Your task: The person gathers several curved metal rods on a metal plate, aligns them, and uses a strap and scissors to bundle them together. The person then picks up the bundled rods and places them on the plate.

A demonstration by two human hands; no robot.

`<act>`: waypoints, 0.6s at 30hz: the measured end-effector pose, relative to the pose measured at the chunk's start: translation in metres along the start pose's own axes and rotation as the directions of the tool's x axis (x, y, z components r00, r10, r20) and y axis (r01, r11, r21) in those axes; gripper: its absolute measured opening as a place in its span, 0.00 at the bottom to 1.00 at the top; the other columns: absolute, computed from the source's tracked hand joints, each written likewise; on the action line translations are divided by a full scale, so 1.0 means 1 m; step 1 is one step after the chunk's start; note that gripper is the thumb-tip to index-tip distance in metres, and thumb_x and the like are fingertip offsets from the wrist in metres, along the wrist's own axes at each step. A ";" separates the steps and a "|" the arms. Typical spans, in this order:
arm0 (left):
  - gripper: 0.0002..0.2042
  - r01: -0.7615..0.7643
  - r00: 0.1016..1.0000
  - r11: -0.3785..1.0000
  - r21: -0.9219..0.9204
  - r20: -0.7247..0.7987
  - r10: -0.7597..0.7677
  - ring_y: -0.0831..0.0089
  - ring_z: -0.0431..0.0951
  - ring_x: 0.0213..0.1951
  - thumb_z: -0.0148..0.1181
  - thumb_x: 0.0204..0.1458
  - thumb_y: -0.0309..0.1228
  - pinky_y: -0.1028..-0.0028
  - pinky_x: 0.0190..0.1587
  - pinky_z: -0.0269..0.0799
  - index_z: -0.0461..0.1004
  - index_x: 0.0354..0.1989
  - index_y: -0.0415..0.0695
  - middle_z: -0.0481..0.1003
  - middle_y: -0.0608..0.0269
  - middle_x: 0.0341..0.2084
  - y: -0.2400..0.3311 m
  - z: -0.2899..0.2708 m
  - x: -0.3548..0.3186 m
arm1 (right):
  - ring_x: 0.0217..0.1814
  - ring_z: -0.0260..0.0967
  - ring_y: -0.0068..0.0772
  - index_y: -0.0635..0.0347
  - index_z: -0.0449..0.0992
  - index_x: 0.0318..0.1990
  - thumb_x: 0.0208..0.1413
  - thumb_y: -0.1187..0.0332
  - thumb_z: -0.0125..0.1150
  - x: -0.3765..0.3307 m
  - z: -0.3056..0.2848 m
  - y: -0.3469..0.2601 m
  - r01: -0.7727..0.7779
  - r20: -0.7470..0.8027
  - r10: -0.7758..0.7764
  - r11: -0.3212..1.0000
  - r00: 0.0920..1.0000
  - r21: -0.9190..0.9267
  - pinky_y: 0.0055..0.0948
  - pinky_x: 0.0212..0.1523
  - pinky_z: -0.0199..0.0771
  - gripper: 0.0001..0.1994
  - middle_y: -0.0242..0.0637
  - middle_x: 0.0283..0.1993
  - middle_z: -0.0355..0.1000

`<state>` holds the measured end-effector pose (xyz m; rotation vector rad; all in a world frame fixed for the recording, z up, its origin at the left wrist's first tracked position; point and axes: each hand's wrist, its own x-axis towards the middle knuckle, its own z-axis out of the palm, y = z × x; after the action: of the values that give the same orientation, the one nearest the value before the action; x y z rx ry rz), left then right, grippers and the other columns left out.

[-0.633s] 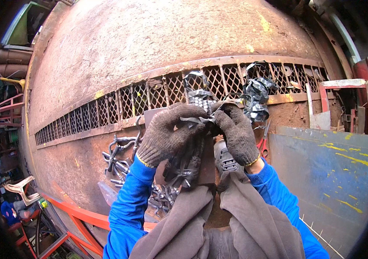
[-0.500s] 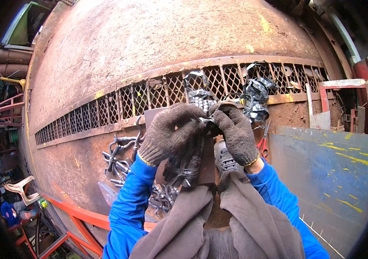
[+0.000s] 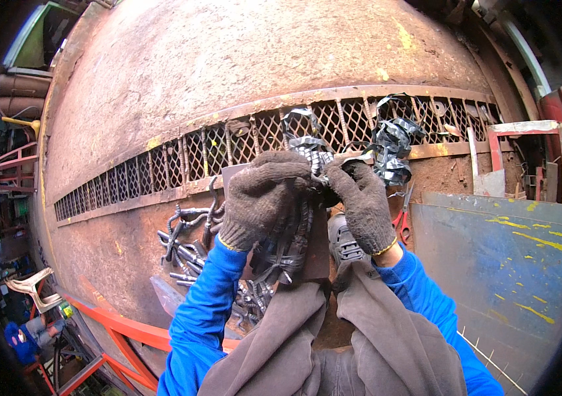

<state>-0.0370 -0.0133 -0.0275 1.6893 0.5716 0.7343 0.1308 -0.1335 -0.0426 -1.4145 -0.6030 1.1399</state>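
My left hand (image 3: 262, 198), in a dark knit glove, is closed over the upper end of a bundle of dark, bent tube-like pieces (image 3: 282, 264). A strip is tied round the bundle's near end. My right hand (image 3: 363, 208), gloved the same way, is closed close beside the left, its fingertips pinching a dark plastic strip (image 3: 359, 158). The gloves hide most of the place where the fingers meet. Just beyond my hands lies a grey ribbed piece (image 3: 310, 153).
Loose bent metal-looking pieces (image 3: 188, 247) lie in a heap on the left. Crumpled plastic strips (image 3: 393, 155) rest by the floor grating (image 3: 195, 155). Red-handled scissors (image 3: 403, 223) lie right of my right hand, near a blue-grey sheet (image 3: 492, 264). A red-orange frame (image 3: 119, 323) stands lower left.
My left hand has shifted slightly right and turned, its back now more over the bundle. My right hand has barely moved and stays closed.
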 end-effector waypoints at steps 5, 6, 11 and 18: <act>0.08 0.183 0.980 0.981 -0.069 -0.064 -0.188 0.70 0.80 0.48 0.63 0.57 0.21 0.70 0.53 0.76 0.83 0.44 0.36 0.82 0.56 0.44 -0.003 -0.010 -0.014 | 0.39 0.75 0.22 0.63 0.79 0.49 0.70 0.59 0.57 -0.011 0.004 -0.009 -0.127 -0.078 0.157 0.946 0.985 0.299 0.25 0.37 0.77 0.15 0.34 0.38 0.79; 0.08 0.242 0.967 0.966 -0.090 -0.056 -0.248 0.70 0.80 0.47 0.62 0.58 0.21 0.70 0.53 0.76 0.83 0.44 0.37 0.82 0.57 0.44 -0.001 -0.011 -0.015 | 0.37 0.75 0.22 0.62 0.79 0.49 0.71 0.59 0.55 -0.012 0.004 -0.012 -0.169 -0.056 0.209 0.899 0.976 0.405 0.24 0.35 0.77 0.15 0.34 0.38 0.79; 0.09 0.424 0.902 0.901 -0.091 -0.046 -0.429 0.72 0.81 0.46 0.57 0.64 0.26 0.71 0.53 0.76 0.81 0.46 0.36 0.82 0.57 0.46 0.007 -0.014 -0.018 | 0.32 0.73 0.24 0.58 0.76 0.45 0.74 0.53 0.48 -0.021 -0.004 0.007 -0.193 0.061 0.197 0.767 0.978 0.612 0.25 0.28 0.74 0.18 0.33 0.39 0.77; 0.11 0.340 0.909 0.845 -0.413 -0.087 -0.408 0.78 0.77 0.36 0.56 0.68 0.37 0.77 0.40 0.75 0.74 0.45 0.41 0.77 0.67 0.34 0.023 0.004 -0.006 | 0.37 0.70 0.28 0.57 0.72 0.38 0.76 0.53 0.42 -0.008 0.004 0.019 0.103 -0.026 -0.104 0.864 0.994 0.493 0.31 0.44 0.73 0.20 0.32 0.30 0.70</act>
<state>-0.0380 -0.0257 -0.0068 1.1044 0.7940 0.6566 0.1191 -0.1427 -0.0574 -0.9272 -0.3449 1.1096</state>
